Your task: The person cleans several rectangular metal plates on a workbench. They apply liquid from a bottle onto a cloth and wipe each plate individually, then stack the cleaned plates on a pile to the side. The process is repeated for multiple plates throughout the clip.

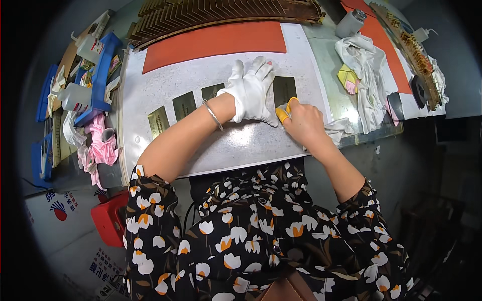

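Observation:
My left hand (pixel 249 93) wears a white glove and lies with its fingers spread, palm down, over the middle of the row of plates. Just right of it, my right hand (pixel 305 122) is bare apart from yellow finger cots (pixel 282 113). Its fingers are curled together at the lower edge of a dark rectangular metal plate (pixel 284 89); what they pinch, if anything, is hidden. Left of the glove lie another dark plate (pixel 213 91), partly covered, a second dark one (pixel 184 106) and a brassy one (pixel 158 122). All rest on a white work sheet (pixel 226 150).
An orange-red mat (pixel 216 45) lies behind the plates, with a slotted rack (pixel 221 15) beyond. White cloths (pixel 369 80) and a grey bottle (pixel 351 22) are at the right. Blue trays (pixel 103 75), squeeze bottles (pixel 75 95) and pink cloth (pixel 103 140) crowd the left.

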`<state>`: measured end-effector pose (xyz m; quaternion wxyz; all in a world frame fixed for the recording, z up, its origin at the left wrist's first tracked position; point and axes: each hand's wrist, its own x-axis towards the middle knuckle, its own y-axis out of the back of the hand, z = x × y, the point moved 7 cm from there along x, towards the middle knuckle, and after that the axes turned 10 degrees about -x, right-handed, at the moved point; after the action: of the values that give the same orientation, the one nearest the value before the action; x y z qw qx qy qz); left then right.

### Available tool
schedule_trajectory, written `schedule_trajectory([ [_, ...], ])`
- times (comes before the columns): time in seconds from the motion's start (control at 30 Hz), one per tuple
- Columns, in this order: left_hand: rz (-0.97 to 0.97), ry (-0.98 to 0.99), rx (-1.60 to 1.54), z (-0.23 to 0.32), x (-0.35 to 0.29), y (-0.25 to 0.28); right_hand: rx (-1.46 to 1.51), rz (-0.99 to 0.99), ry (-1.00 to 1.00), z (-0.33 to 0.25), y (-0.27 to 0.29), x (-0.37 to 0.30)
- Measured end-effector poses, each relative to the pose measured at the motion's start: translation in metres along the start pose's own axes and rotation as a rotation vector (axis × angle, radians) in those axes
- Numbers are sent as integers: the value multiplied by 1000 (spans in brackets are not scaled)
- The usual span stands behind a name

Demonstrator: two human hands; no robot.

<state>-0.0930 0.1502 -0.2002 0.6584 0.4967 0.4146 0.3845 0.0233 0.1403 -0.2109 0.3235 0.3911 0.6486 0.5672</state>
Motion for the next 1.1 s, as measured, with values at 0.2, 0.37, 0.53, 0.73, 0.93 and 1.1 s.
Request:
schedule_trajectory([
  [0.2,-18,-20,-36,0,1,-1,12,-4,-3,0,1,-10],
  [0.37,220,-69,-130,-14,-10,1,26,-41,19,-5,1,-18],
  [0.53,296,125,-139,-42,-58,18,40,-130,35,-12,22,-24],
  [0.73,437,143,-67,-44,-85,4,71,37,96,-51,34,39],
  [0.93,418,242,-86,-49,-78,7,24,-42,90,-74,10,88],
  [1.1,459,247,-148,-56,-75,4,10,-30,107,-80,-2,101],
])
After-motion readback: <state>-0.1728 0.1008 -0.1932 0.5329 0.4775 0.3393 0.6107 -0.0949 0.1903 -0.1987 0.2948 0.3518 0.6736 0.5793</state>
